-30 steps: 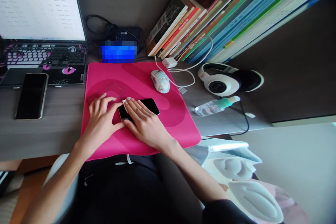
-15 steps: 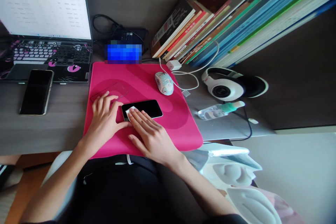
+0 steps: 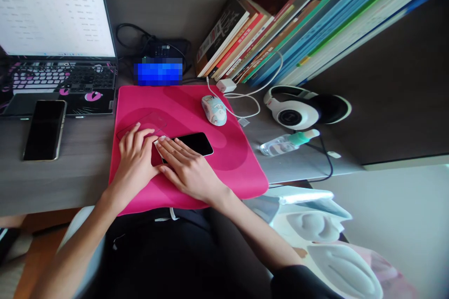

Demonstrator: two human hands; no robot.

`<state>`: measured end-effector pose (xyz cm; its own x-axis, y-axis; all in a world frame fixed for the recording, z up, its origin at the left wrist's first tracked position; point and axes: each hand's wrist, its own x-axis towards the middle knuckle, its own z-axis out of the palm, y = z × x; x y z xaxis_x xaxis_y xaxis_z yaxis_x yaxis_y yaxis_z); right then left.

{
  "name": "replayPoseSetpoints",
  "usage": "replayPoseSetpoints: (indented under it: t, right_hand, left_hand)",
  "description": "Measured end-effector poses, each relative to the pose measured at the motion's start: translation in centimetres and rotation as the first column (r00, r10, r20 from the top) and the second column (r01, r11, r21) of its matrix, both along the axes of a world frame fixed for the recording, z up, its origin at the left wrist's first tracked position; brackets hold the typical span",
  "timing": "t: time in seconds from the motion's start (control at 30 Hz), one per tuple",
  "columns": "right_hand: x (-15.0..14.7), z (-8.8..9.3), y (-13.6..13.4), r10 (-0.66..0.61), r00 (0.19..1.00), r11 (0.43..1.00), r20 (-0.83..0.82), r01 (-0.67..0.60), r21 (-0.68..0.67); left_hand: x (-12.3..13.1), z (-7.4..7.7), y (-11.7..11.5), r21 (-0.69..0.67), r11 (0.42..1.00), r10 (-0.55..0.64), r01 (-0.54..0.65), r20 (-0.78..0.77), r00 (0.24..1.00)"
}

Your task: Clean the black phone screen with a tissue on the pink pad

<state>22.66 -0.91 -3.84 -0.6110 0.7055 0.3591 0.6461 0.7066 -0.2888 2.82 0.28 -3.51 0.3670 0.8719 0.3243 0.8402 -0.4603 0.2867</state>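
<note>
A smartphone point(image 3: 199, 142) with a black screen and a pale edge lies flat on a pink desk mat point(image 3: 238, 177). My left hand point(image 3: 136, 154) is at its left end, thumb and index finger about that end, the other fingers spread over the mat. With straight fingers held together, my right hand point(image 3: 184, 168) presses a small white wipe point(image 3: 160, 139) onto the phone's left part. Most of the wipe is hidden under the fingers. A thin clear rectangular sheet point(image 3: 150, 123) lies on the mat just beyond my left hand.
A patterned mouse point(image 3: 214, 111) and a white cable with its charger point(image 3: 226, 85) are behind the phone. Headphones point(image 3: 296, 112) and a spray bottle point(image 3: 286, 144) lie to the right. An open laptop point(image 3: 59, 84) and a second phone point(image 3: 45, 130) are left; books point(image 3: 245, 32) lean behind.
My right hand has slid left along the phone with the wipe, up to its left end beside my left hand. My left hand stays at that end. The view has shifted slightly.
</note>
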Motion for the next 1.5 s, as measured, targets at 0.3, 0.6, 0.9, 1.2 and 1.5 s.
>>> replayPoseSetpoints:
  t: [0.3,0.6,0.9,1.2,1.5]
  right_hand:
    - [1.4,0.2,-1.1,0.073,0.996,0.997,-0.042,-0.074,-0.012]
    - [2.0,0.5,-1.3,0.079,0.994,0.997,-0.071,-0.080,-0.015]
    - [3.1,0.1,-1.3,0.051,0.996,0.999,-0.070,-0.050,0.017]
    - [6.4,-0.3,-2.3,-0.046,0.997,0.999,-0.056,0.047,0.027]
    - [8.6,-0.7,-2.6,-0.195,0.979,0.978,-0.066,0.199,0.066]
  left_hand:
    - [0.0,0.3,-0.2,0.028,1.000,-0.003,0.003,-0.031,1.000]
    - [-0.2,0.3,0.2,0.022,1.000,-0.006,0.007,-0.062,0.998]
    - [0.0,0.8,0.1,0.025,0.999,-0.033,0.035,-0.087,0.996]
    - [0.1,0.7,0.1,0.041,0.999,-0.031,0.034,-0.081,0.996]
    - [0.0,0.4,0.3,0.036,0.998,-0.042,0.044,-0.044,0.998]
